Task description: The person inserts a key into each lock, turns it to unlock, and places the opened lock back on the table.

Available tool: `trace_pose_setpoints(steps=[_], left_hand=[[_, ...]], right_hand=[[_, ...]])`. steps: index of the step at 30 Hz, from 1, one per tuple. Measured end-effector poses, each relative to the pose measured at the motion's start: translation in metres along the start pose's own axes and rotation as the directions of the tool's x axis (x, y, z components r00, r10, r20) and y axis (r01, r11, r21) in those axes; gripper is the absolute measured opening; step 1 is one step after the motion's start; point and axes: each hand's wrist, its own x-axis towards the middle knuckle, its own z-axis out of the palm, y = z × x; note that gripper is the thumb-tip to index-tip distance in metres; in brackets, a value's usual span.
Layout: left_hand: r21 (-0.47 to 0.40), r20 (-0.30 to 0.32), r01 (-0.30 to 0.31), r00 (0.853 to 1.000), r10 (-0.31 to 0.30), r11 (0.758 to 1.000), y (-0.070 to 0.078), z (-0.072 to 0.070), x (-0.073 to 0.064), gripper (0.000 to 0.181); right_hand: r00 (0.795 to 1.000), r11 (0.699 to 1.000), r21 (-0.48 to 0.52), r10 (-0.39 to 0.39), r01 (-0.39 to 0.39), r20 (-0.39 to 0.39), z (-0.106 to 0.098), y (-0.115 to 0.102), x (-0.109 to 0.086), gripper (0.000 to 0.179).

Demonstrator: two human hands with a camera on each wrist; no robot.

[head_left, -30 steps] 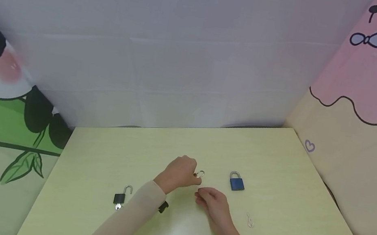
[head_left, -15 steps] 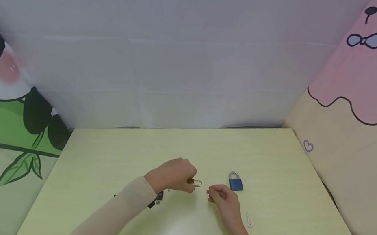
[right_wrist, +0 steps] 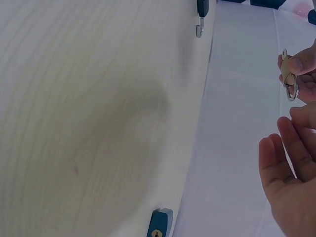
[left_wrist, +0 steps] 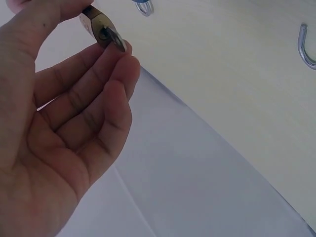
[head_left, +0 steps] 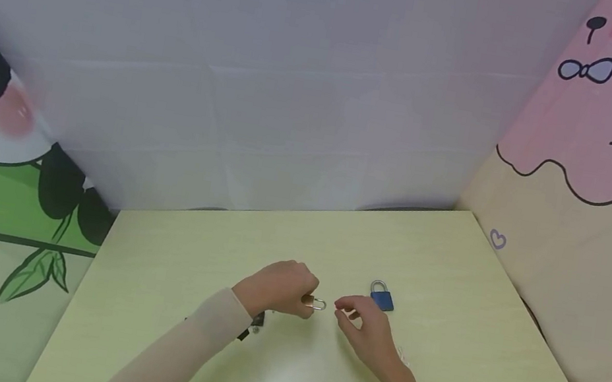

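My left hand pinches a small brass padlock between thumb and forefinger above the table, its silver shackle pointing right. In the left wrist view the brass padlock shows its end and shackle. A flat silver piece, probably a key, sticks out of the far end of the padlock in the right wrist view. Just right of the shackle, apart from it, hovers my right hand, fingers loosely bent and holding nothing that shows. Behind it a blue padlock lies on the table.
A dark padlock is mostly hidden by the left sleeve. Small pale keys lie partly behind the right wrist. The light wooden table meets a white cloth wall at the back.
My left hand has shifted slightly left and turned the padlock so its shackle points right. The right hand has drawn away to the right, thumb and fingers parting.
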Motion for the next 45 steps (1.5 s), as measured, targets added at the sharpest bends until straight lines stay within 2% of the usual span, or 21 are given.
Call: trace_pose_setpoints(steps=[5, 13, 20, 24, 30, 35, 38, 42, 45], left_hand=[[-0.008, -0.003, -0.022, 1.0, 0.022, 1.0, 0.002, 0.001, 0.001, 0.028], [-0.011, -0.008, -0.04, 0.999, 0.04, 0.999, 0.003, 0.004, 0.001, 0.026], [0.002, -0.027, -0.04, 0.999, 0.04, 0.999, 0.001, 0.005, 0.001, 0.027], [0.009, -0.039, -0.027, 0.999, 0.027, 1.0, 0.0, 0.004, 0.001, 0.028], [0.009, -0.041, 0.009, 0.999, -0.009, 1.0, 0.002, 0.003, -0.001, 0.028], [0.006, -0.033, 0.026, 0.999, -0.026, 1.0, 0.002, 0.005, -0.001, 0.028], [0.04, -0.052, 0.027, 0.998, -0.025, 0.999, 0.002, 0.006, -0.001, 0.03], [0.109, -0.111, 0.03, 0.994, -0.018, 0.994, 0.002, 0.007, -0.002, 0.038], [0.137, -0.147, 0.059, 0.988, -0.039, 0.989, 0.002, 0.01, -0.001, 0.043]], right_hand=[[0.999, 0.999, 0.011, -0.033, 0.033, 0.033, 0.004, -0.002, 0.003, 0.022], [0.997, 1.0, 0.008, 0.004, -0.004, 0.081, 0.005, -0.007, 0.004, 0.022], [0.989, 0.998, -0.001, 0.065, -0.065, 0.132, 0.005, -0.009, 0.002, 0.018], [0.985, 0.996, 0.005, 0.086, -0.088, 0.151, 0.006, -0.009, 0.0, 0.015], [0.988, 0.997, 0.038, 0.066, -0.072, 0.136, 0.008, -0.009, -0.002, 0.014], [0.98, 0.986, 0.095, 0.124, -0.14, 0.156, 0.009, -0.01, -0.002, 0.011], [0.973, 0.979, 0.11, 0.15, -0.171, 0.174, 0.008, -0.011, -0.001, 0.012], [0.968, 0.974, 0.114, 0.174, -0.196, 0.182, 0.006, -0.012, 0.0, 0.015], [0.966, 0.972, 0.119, 0.177, -0.201, 0.187, 0.006, -0.011, 0.0, 0.014]])
